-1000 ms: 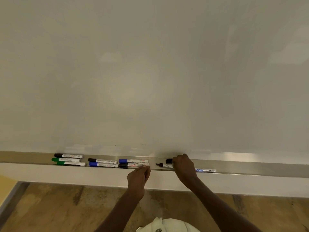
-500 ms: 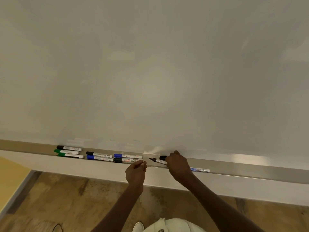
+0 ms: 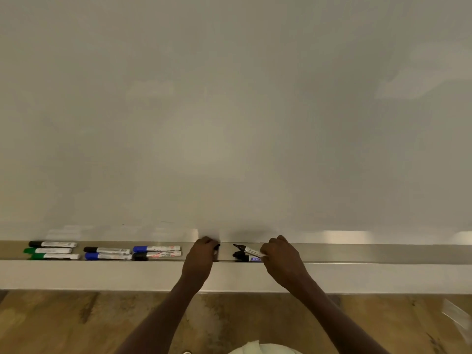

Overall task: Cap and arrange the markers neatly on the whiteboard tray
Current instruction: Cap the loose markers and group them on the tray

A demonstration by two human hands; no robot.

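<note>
Nearest me, two bare forearms reach up over the wooden floor (image 3: 63, 320) toward the whiteboard tray (image 3: 383, 254).

The right hand (image 3: 282, 261) is curled around the barrel of an uncapped black marker (image 3: 249, 250), lifted slightly off the tray with its bare tip pointing left. The left hand (image 3: 201, 259) is pinched around something small and dark, which I take to be the black cap (image 3: 217, 247), though most of it is hidden by the fingers. The two are near each other but not yet joined, so the capping of this marker is the step in hand.

Just under the right hand another marker (image 3: 245, 258) lies on the tray, dark at its left end with a blue-printed label; most of it is hidden and I cannot tell whether it is properly capped.

Further left the job looks largely done. Seven capped markers lie lengthwise in tidy groups: a blue marker (image 3: 155, 249) over a black one (image 3: 157, 255), then a black marker (image 3: 106, 250) over a blue one (image 3: 107, 256), and at the far end a black marker (image 3: 52, 244) above two green markers (image 3: 51, 253).

Beyond it all the whiteboard (image 3: 235, 111) is blank. By my reckoning, two markers remain to be finished and lined up.
</note>
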